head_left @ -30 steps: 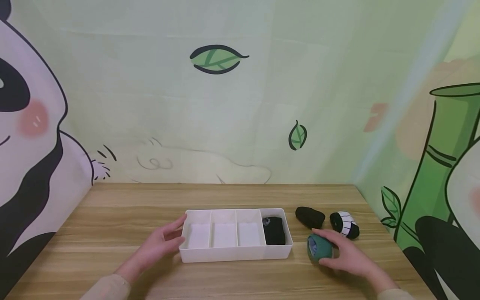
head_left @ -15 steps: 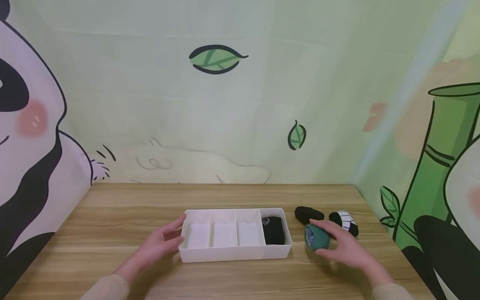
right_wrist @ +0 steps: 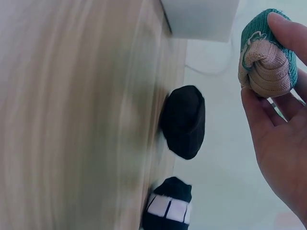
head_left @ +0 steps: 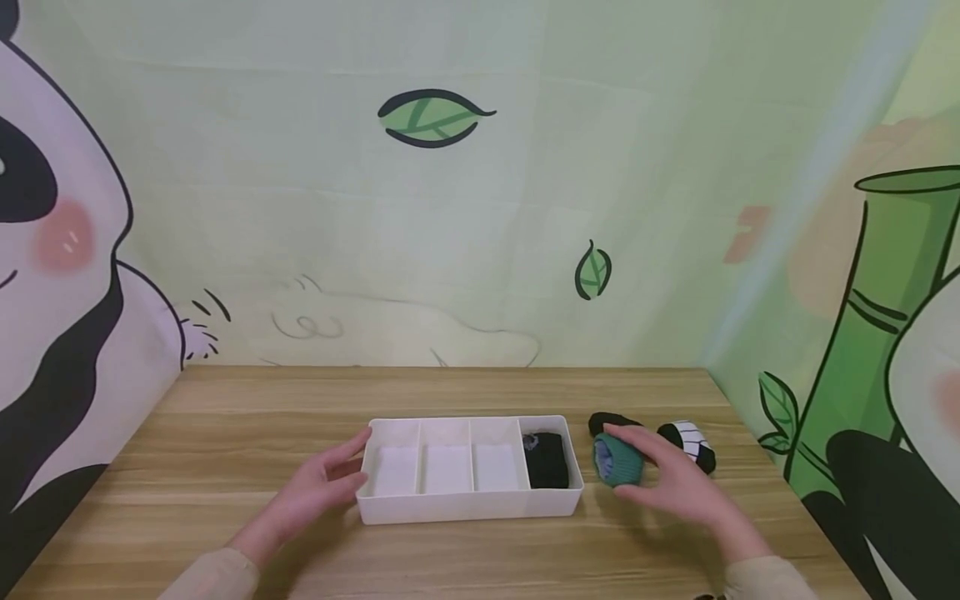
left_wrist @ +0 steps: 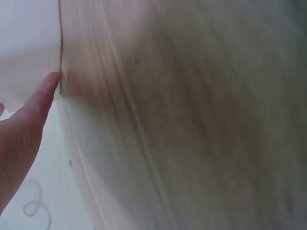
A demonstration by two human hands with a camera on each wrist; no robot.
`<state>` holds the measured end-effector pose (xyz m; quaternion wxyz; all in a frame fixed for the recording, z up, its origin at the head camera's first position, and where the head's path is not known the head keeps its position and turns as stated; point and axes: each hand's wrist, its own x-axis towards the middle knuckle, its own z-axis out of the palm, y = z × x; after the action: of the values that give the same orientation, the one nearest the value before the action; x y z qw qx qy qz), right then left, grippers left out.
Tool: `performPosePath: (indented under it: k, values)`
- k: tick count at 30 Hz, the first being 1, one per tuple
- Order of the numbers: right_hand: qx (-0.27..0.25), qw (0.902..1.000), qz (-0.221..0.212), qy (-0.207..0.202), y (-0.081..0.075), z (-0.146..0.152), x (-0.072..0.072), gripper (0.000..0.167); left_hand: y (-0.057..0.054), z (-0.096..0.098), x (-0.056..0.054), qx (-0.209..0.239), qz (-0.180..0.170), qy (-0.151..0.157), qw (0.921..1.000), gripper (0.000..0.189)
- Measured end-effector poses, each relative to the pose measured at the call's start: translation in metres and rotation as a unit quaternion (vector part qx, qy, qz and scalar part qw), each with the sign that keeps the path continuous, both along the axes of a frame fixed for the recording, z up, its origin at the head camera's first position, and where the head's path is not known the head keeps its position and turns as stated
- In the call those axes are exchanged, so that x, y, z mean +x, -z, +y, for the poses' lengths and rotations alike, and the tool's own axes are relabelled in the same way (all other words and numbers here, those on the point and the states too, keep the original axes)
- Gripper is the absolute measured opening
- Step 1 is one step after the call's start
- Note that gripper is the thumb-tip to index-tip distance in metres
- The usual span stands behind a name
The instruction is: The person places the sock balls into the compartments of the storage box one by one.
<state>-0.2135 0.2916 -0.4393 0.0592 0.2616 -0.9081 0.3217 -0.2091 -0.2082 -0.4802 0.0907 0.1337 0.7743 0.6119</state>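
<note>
My right hand (head_left: 678,479) pinches a rolled green sock (head_left: 621,461) between thumb and fingers, just right of a white divided box (head_left: 468,509). In the right wrist view the sock's beige folded end (right_wrist: 269,72) faces the camera, and the roll is held off the table. My left hand (head_left: 318,483) touches the box's left end with fairly straight fingers; in the left wrist view one fingertip (left_wrist: 52,79) lies against the wall. A rolled black sock (head_left: 547,462) fills the rightmost compartment. The three compartments left of it hold nothing.
Behind my right hand lies another rolled black sock (head_left: 609,420), partly hidden. To its right is a black-and-white rolled sock (head_left: 688,444). A printed cloth backdrop (head_left: 480,250) stands behind the wooden table (head_left: 285,396).
My right hand has lifted the green sock and carried it left and slightly away from me, toward the box. The left hand and the box stay in place.
</note>
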Motion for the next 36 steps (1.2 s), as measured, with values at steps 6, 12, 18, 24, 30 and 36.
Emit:
performPosePath:
  k: [6, 12, 18, 24, 30, 36]
  values:
    - [-0.012, 0.9995, 0.018, -0.022, -0.005, -0.014, -0.001, 0.073, 0.001, -0.001, 0.000, 0.006, 0.001, 0.003, 1.0000, 0.067]
    - [-0.016, 0.9986, 0.039, -0.032, -0.001, -0.026, -0.005, 0.073, 0.000, -0.001, -0.001, 0.003, 0.005, 0.003, 1.0000, 0.066]
    - [-0.024, 0.9987, 0.026, -0.036, -0.003, -0.040, -0.008, 0.074, 0.000, -0.001, -0.001, 0.000, 0.003, 0.002, 1.0000, 0.066]
    - [-0.030, 0.9968, 0.030, -0.067, -0.004, -0.054, -0.013, 0.074, 0.000, -0.001, 0.000, 0.002, 0.002, 0.003, 1.0000, 0.067]
    - [-0.027, 0.9960, 0.028, -0.080, -0.005, -0.066, -0.017, 0.076, 0.000, -0.001, 0.000, 0.002, 0.007, 0.006, 1.0000, 0.066]
    - [-0.017, 0.9955, 0.032, -0.088, -0.006, -0.077, -0.021, 0.075, 0.000, -0.001, -0.001, 0.002, 0.001, 0.001, 1.0000, 0.066]
